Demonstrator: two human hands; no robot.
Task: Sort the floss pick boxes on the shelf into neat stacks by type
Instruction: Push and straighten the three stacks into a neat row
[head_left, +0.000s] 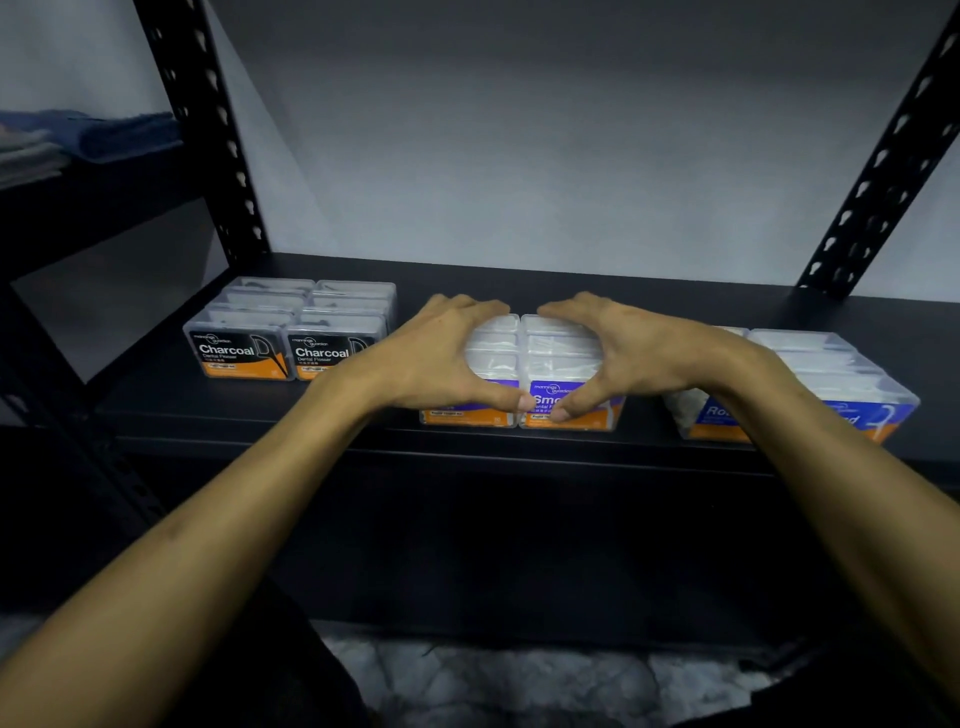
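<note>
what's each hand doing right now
Left hand: closed around the left side of the purple box group.
Right hand: closed around its right side.

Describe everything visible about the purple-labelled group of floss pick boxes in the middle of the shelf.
The purple-labelled boxes are clear plastic cases with purple and orange front labels, one reading "Smo…" before a thumb hides it. They sit in two side-by-side columns running back from the front edge of the black shelf, between the Charcoal group and a blue-labelled group. The left hand and right hand cup them from both sides, fingers at the back and thumbs on the front labels.
</note>
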